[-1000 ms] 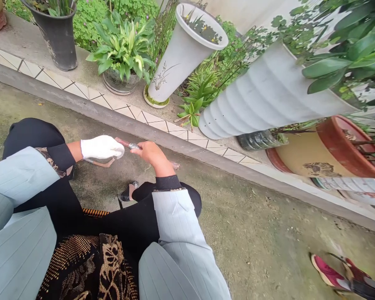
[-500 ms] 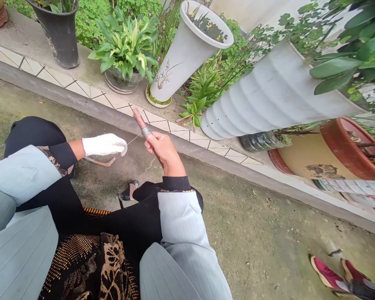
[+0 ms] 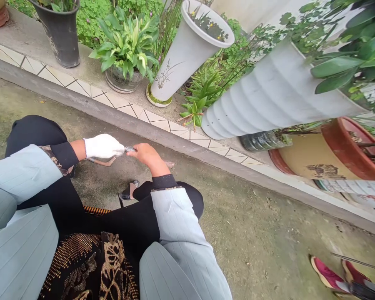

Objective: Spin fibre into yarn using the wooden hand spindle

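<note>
My left hand [image 3: 102, 146] wears a white glove and is closed in a pinch, its fingertips meeting the silver-grey thread wound [image 3: 130, 148] round a thin pinkish stick [image 3: 168, 163]. My bare right hand [image 3: 146, 154] grips that stick, holding it nearly level above the concrete ground, right against the gloved hand. The stick's far end pokes out past my right wrist. Both hands hover over my knees, which are in black cloth. A brown curved piece [image 3: 101, 162] lies on the ground just under the glove.
A tiled ledge [image 3: 162, 125] runs across ahead, carrying a black pot [image 3: 61, 37], a leafy plant [image 3: 125, 46], a tall white vase [image 3: 181, 54], a ribbed white pot [image 3: 268, 96] and a brown pot [image 3: 315, 154]. Another person's red shoes [image 3: 328, 275] stand at bottom right.
Half a second ago my right hand was raised with the stick pointing up and a thread stretched to the glove. It has come back down, with the stick level against the glove.
</note>
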Demonstrator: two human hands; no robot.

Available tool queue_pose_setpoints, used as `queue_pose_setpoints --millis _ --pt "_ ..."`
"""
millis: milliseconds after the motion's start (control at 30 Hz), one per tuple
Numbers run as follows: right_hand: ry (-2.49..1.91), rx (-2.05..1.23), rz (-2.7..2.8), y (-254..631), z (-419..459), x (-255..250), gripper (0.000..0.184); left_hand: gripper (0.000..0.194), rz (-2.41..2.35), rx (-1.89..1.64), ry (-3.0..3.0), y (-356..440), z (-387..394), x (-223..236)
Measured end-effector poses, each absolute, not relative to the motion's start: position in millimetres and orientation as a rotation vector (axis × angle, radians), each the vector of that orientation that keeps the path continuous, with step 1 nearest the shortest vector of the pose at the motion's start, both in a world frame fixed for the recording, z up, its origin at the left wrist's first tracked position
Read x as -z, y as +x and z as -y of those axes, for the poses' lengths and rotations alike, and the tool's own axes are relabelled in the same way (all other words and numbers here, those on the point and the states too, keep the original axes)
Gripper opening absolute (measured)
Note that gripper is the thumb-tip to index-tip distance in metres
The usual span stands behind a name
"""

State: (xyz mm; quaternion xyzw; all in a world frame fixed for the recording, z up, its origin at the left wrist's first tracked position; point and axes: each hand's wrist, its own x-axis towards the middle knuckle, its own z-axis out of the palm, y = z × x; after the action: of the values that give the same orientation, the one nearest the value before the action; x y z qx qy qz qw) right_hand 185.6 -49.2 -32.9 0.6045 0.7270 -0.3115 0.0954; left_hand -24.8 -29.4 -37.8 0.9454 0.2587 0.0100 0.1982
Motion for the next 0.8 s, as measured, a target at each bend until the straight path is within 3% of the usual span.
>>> queue_pose_setpoints --millis 200,367,467,600,700,800 --pt "1.197 1.859 -2.079 199.6 55.3 13.6 0.035 0.023 -0.688 -0.215 2.392 -24.8 24.4 30.2" --pt "1.413 2.556 -2.183 224.6 59.5 -3.8 0.054 0.033 -0.753 -0.338 1.810 -24.2 22.7 26.5" --pt "1.603 2.745 -2.060 223.8 58.9 0.0 0.060 0.028 -0.694 -0.230 1.710 -20.5 31.7 29.0" --pt "2.021 2.553 -1.987 214.4 52.0 15.5 0.055 0.028 -0.611 -0.188 1.717 -15.6 41.2 27.1" --pt "2.266 1.955 -2.033 208.0 47.3 25.3 0.044 0.026 -0.585 -0.144 1.843 -15.1 39.5 25.6" --pt "2.185 1.390 -2.085 202.5 47.1 26.7 0.036 0.024 -0.564 -0.104 2.041 -16.7 34.6 31.1"
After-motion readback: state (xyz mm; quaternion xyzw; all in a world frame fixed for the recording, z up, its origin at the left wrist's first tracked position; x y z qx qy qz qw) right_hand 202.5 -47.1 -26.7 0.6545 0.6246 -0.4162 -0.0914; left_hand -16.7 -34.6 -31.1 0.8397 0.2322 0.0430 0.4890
